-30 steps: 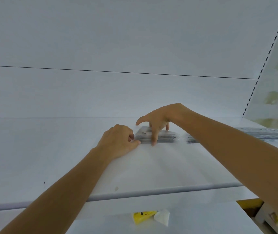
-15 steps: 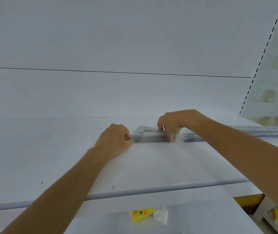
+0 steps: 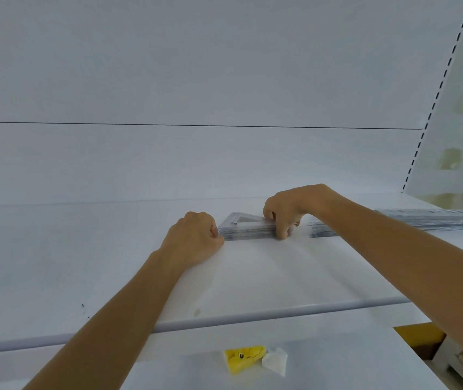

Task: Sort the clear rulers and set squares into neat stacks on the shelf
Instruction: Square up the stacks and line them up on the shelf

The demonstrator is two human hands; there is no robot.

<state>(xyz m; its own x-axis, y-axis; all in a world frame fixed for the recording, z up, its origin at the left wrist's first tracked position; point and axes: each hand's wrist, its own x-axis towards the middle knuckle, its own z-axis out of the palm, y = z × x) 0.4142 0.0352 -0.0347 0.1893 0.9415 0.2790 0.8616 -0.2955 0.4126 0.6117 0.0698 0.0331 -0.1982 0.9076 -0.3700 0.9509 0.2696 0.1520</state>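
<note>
A stack of clear set squares (image 3: pixel 245 228) lies flat on the white shelf (image 3: pixel 266 277), a little back from its middle. My left hand (image 3: pixel 193 239) is curled against the stack's left corner, with thumb and fingers pinching it. My right hand (image 3: pixel 286 211) grips the stack's right end, fingers curled over the top and down the front edge. A separate stack of clear rulers (image 3: pixel 421 220) lies to the right, partly hidden behind my right forearm.
A grey rail (image 3: pixel 252 319) runs along the shelf's front edge. On the lower shelf lies a yellow tissue pack (image 3: pixel 243 358) with a white tissue sticking out. A slotted upright (image 3: pixel 435 102) rises at the right. Yellow packs sit at the bottom right.
My right hand went from spread fingers on top of the set squares to a curled grip on their right end. My left hand stayed at the left corner.
</note>
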